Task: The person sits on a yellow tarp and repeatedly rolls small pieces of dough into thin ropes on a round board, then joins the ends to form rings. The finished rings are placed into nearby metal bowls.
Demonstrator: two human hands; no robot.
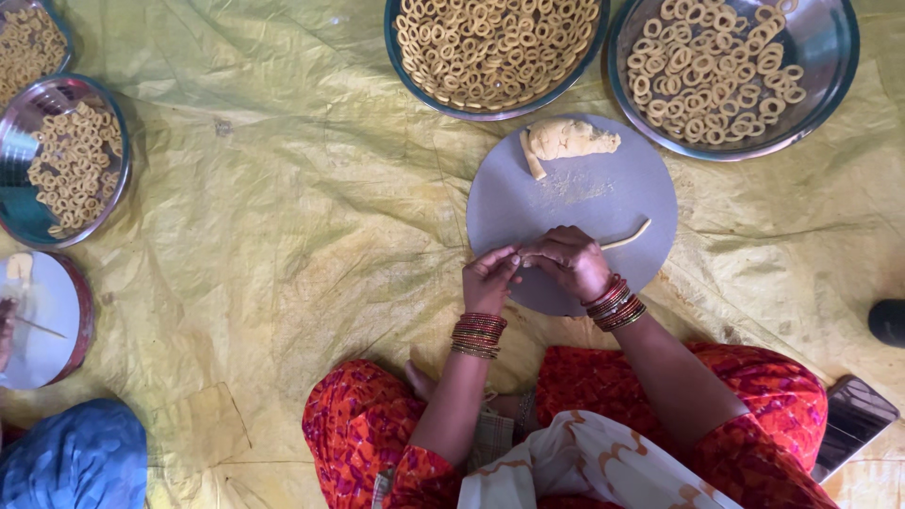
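Observation:
My left hand (488, 278) and my right hand (568, 261) meet at the near edge of a round grey board (603, 203), fingertips pinched together on a thin rope of yellow dough (630, 236) that trails right across the board. A lump of the same dough (567, 139) lies at the board's far side. Both wrists wear red and gold bangles.
Two steel bowls of dough rings stand beyond the board, one at the centre (493, 52), one to the right (731, 71). A third steel bowl of rings (66, 160) and another person's round board (42, 320) are at the left. A yellow sheet (283, 236) covers the floor. A phone (853, 419) lies at the right.

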